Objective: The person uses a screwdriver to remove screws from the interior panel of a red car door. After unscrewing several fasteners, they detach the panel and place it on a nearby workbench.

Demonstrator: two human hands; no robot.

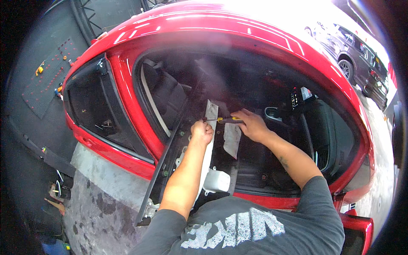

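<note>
Head view: right hand (252,124) grasping the yellow-and-black screwdriver (226,120), level across the red car's (128,85) window opening, shaft pointing left; left hand's (202,132) fingers clench right at the tip, probably steadying it, though their grip's contents I can't tell.

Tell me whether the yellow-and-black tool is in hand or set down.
In hand: the right hand grips the tool by its handle, its shaft at the left hand.
</note>
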